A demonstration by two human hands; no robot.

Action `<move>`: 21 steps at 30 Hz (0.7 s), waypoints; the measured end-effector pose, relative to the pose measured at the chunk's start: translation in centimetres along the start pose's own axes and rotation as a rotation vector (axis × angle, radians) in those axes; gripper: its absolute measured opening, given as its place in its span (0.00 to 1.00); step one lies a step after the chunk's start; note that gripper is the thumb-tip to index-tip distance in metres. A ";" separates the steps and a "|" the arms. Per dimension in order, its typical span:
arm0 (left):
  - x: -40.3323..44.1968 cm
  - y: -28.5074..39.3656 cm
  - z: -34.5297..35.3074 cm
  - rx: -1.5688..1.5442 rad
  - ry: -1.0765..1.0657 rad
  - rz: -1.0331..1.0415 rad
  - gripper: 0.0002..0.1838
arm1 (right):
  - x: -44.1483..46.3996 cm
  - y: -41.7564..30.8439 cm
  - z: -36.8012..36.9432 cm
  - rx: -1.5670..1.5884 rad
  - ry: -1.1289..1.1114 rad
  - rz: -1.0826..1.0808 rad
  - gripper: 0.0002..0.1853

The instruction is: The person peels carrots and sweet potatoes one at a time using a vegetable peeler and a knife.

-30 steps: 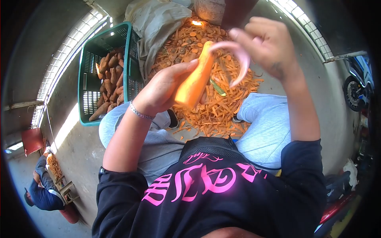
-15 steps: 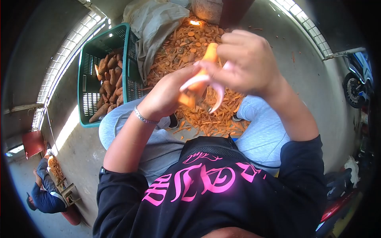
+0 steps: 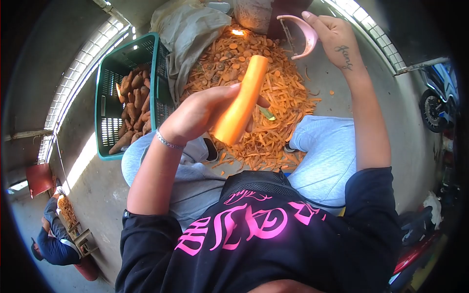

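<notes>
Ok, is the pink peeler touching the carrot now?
No, the right hand holds the pink peeler off to the side, with a visible gap between it and the carrot in the left hand.

Grey floor (image 3: 400,132); bright gridded windows (image 3: 74,80) both sides; sunlight streak (image 3: 84,158) across floor at left.

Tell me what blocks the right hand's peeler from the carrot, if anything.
Nothing visible stands between the peeler in the right hand and the carrot in the left hand; the peelings lie below, on the floor.
</notes>
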State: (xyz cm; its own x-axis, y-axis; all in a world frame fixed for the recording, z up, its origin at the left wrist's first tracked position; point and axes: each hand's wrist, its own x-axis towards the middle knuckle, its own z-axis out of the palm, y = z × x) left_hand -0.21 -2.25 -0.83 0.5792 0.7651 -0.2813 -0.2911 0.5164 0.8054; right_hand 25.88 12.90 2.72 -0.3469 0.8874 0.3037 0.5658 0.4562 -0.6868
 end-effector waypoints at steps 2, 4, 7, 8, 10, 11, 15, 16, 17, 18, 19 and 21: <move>0.3 -0.1 -0.3 -0.072 -0.019 0.035 0.29 | -0.4 -1.3 0.1 0.123 -0.008 0.034 0.25; 0.4 -0.1 0.1 -0.110 0.018 0.073 0.29 | -0.9 -1.9 0.1 0.077 -0.017 0.040 0.26; 0.8 0.0 0.9 -0.032 0.207 0.075 0.29 | -1.3 -2.3 0.3 0.109 -0.041 0.047 0.26; 0.8 -0.1 0.4 -0.022 0.207 0.043 0.29 | -1.4 -2.3 0.4 0.136 -0.051 0.047 0.26; 0.6 -0.1 -0.6 -0.003 0.207 -0.022 0.29 | -1.6 -2.7 0.6 0.104 -0.050 0.044 0.26; 0.6 -0.1 -0.4 -0.077 0.238 -0.044 0.28 | -1.7 -2.8 0.6 0.087 -0.050 0.041 0.26; 0.4 0.1 -0.8 -0.157 0.143 0.015 0.28 | -1.7 -2.8 0.7 0.011 -0.080 0.027 0.27; 0.3 0.1 -0.9 -0.137 0.138 0.015 0.28 | -1.7 -2.8 0.8 0.016 -0.076 0.019 0.27; 0.2 0.1 -1.0 -0.117 0.132 0.015 0.28 | -1.7 -2.9 0.8 0.021 -0.072 0.011 0.27; 0.3 0.2 -0.5 -0.148 0.196 0.017 0.28 | -1.8 -3.0 0.9 0.023 -0.073 0.007 0.27; 0.5 0.4 0.3 -0.179 0.261 0.019 0.28 | -1.9 -3.0 1.0 0.025 -0.076 0.003 0.27; 0.9 0.1 0.2 -0.161 0.385 0.030 0.28 | -2.0 -3.1 1.1 0.029 -0.090 0.005 0.27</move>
State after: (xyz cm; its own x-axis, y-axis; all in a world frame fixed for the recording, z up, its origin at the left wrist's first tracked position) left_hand 0.42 -1.54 -0.88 0.2502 0.8531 -0.4578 -0.4364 0.5215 0.7332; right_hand 24.02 9.64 3.53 -0.4110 0.8793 0.2408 0.5462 0.4490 -0.7072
